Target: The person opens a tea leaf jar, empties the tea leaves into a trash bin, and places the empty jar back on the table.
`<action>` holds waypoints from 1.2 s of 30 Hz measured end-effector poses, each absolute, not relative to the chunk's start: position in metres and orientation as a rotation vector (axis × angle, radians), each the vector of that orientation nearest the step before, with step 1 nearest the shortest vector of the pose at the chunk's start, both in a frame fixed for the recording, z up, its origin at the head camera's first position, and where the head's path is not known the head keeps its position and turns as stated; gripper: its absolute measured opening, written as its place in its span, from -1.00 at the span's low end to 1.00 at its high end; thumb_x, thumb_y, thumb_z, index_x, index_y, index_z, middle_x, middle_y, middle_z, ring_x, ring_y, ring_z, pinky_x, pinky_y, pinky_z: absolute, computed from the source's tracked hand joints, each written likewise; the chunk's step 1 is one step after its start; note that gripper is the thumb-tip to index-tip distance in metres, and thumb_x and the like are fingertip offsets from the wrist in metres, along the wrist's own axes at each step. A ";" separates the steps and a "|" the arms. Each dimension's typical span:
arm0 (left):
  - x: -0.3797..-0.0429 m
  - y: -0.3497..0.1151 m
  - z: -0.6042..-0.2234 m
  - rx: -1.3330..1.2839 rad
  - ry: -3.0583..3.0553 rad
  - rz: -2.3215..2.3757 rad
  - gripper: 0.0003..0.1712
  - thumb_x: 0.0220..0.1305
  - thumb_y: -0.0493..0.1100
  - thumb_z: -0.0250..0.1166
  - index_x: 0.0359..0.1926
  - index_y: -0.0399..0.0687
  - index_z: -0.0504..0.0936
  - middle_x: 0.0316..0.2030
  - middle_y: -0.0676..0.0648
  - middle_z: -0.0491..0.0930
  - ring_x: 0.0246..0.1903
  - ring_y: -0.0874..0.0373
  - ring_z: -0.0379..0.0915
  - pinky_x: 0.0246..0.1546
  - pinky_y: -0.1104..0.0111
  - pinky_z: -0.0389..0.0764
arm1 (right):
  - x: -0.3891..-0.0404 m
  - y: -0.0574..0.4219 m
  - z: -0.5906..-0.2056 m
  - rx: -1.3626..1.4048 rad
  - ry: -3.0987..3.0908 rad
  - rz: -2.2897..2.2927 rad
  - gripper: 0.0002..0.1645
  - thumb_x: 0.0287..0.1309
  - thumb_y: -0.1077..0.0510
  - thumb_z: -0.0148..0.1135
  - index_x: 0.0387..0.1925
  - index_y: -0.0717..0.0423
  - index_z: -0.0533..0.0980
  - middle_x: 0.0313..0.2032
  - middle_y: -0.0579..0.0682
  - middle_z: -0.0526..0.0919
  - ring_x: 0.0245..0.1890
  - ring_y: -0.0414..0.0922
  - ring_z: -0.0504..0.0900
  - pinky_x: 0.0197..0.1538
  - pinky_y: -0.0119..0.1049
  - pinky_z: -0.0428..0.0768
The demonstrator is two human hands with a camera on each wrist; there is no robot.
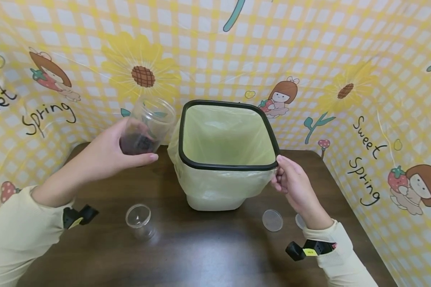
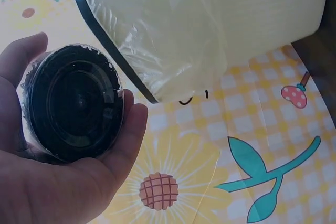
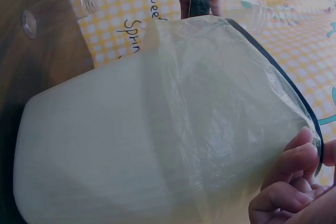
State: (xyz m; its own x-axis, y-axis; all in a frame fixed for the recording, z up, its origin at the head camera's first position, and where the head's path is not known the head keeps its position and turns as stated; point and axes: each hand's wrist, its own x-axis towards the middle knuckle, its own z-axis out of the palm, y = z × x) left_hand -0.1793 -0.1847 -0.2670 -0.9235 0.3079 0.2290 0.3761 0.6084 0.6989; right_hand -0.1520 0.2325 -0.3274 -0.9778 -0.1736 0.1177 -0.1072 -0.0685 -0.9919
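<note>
My left hand (image 1: 107,149) grips a clear plastic jar (image 1: 157,113) above the table, left of a lined trash can (image 1: 215,202). The jar tilts, its open mouth up and toward the can, with dark contents low inside. In the left wrist view the jar's base (image 2: 79,98) faces the camera, dark right across. My right hand (image 1: 295,181) pinches the front right corner of the can's black rim (image 1: 230,168), thumb on top. A pale yellow bag (image 1: 226,181) lines the can and hangs over its outside. The can's bottom inside is hidden.
A second clear jar (image 1: 139,221) stands on the dark wooden table (image 1: 208,255) at front left. Two clear round lids lie at the right, one lid (image 1: 272,220) in full view, the other partly behind my wrist. A patterned yellow checked sheet (image 1: 208,48) surrounds the table.
</note>
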 end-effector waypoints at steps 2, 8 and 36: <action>-0.182 -0.184 -0.264 -0.569 -2.765 -1.212 -0.35 0.11 0.00 0.57 0.13 -0.08 0.47 0.10 -0.14 0.52 0.20 -0.06 0.37 0.16 0.01 0.30 | -0.152 0.232 -0.328 -0.313 2.107 -2.245 -0.59 0.62 0.01 -0.17 -0.36 0.06 0.44 -0.62 -0.15 0.48 -0.68 -0.27 0.35 -0.57 -0.36 0.04; -0.192 -0.182 -0.258 -0.580 -2.820 -1.197 -0.31 0.12 -0.01 0.57 0.16 -0.11 0.45 0.06 -0.15 0.60 0.13 -0.02 0.47 0.13 0.09 0.37 | -0.152 0.232 -0.327 -0.306 2.109 -2.256 -0.57 0.61 0.00 -0.16 -0.40 0.06 0.43 -0.62 -0.15 0.47 -0.68 -0.27 0.35 -0.57 -0.36 0.05; -0.233 -0.168 -0.241 -0.607 -2.841 -0.821 -0.24 0.07 -0.08 0.55 0.14 -0.32 0.33 -0.12 -0.28 0.48 -0.16 -0.16 0.48 -0.13 0.01 0.48 | -0.153 0.226 -0.332 -0.182 2.068 -2.345 -0.57 0.60 0.06 -0.18 -0.49 0.00 0.38 -0.65 -0.16 0.43 -0.69 -0.30 0.34 -0.59 -0.53 0.20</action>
State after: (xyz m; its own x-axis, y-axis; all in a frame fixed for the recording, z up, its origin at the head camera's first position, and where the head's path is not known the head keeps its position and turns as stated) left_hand -0.2328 -0.1685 -0.2409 -0.9119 0.3438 0.2243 0.4104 0.7719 0.4856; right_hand -0.1527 0.2260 -0.3322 -0.9932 -0.0840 0.0806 -0.0694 -0.1281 -0.9893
